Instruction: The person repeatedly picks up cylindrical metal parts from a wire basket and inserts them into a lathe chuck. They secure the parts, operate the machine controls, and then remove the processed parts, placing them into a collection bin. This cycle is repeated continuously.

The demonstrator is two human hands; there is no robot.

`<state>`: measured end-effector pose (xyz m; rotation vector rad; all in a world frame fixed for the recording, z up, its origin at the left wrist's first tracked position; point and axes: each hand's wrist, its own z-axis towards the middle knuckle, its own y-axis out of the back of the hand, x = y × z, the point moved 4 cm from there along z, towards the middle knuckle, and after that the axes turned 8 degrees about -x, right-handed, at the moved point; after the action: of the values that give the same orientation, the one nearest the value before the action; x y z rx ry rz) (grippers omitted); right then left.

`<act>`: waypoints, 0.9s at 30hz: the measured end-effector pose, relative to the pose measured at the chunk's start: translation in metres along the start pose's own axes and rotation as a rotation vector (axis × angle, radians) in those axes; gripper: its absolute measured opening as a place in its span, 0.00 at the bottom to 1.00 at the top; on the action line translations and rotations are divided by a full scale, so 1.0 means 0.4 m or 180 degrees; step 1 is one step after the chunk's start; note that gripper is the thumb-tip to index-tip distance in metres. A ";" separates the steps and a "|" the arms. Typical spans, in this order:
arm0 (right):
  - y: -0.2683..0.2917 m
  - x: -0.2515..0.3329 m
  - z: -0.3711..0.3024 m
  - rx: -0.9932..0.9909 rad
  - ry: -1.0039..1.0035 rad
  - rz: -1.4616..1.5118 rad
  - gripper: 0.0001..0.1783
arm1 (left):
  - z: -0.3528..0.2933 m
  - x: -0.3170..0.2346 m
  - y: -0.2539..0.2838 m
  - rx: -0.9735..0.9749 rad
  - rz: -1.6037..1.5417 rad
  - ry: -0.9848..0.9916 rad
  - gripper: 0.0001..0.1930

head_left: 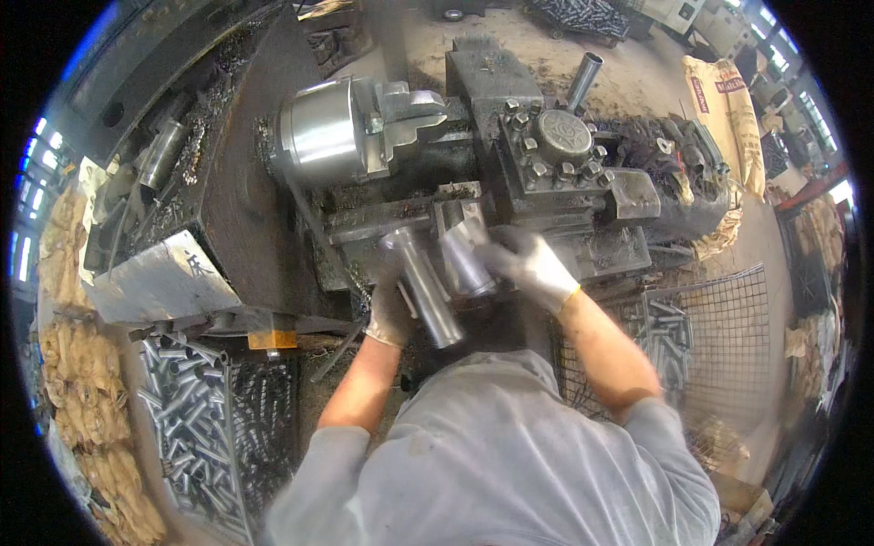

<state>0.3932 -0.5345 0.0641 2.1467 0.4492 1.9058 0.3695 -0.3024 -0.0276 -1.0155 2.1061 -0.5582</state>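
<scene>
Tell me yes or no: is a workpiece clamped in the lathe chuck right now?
No: the lathe chuck jaws stand with nothing between them, while the left hand holds a metal tube in front of the machine.

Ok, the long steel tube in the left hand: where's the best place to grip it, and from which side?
Grip the long steel tube around its plain round middle, coming from the left, where the left hand sits now. It lies tilted, its upper end toward the lathe chuck and its lower end toward the body. The right hand holds a shorter tube close on the right, so that side looks crowded.
</scene>
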 end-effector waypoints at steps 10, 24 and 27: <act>0.052 0.152 0.025 0.1039 0.0035 -0.0239 0.47 | 0.019 0.011 -0.214 0.1181 0.0193 0.0021 0.27; 0.165 0.314 0.742 0.1368 0.2454 -0.4996 0.21 | -0.138 0.002 0.172 -0.1782 0.2404 -0.1964 0.09; 0.126 0.246 0.770 0.1874 0.1848 -0.3887 0.32 | -0.198 0.083 0.378 -0.2482 0.1310 -0.1660 0.11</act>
<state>0.7124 -0.5353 0.1354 0.8799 2.0220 1.5820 0.2213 -0.2331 -0.0869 -0.9329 1.9626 0.7172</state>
